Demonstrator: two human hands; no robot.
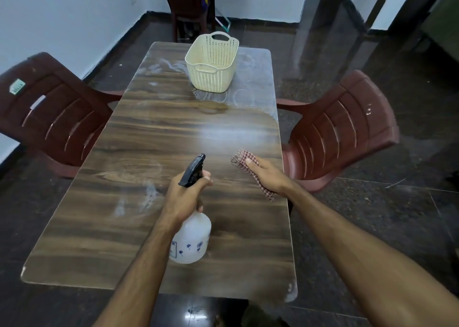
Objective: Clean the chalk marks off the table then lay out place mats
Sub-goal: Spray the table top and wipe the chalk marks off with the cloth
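Left hand (185,197) grips the neck of a translucent spray bottle (191,237), black nozzle pointing far, over the near-centre of the wooden table (104,227). Right hand (267,175) clamps a checked cloth (244,164) near the right edge. Chalk marks (146,197) left of the bottle, more around the cream basket (211,63) at the far end.

Table mid open, far end blocked

Wide bare stretch of table (154,137) lay w/ nothing standing on it btwn the hands and basket (211,65); basket stood at far end, and a chair (49,108) and another chair (340,130) crowded the L & R edges.
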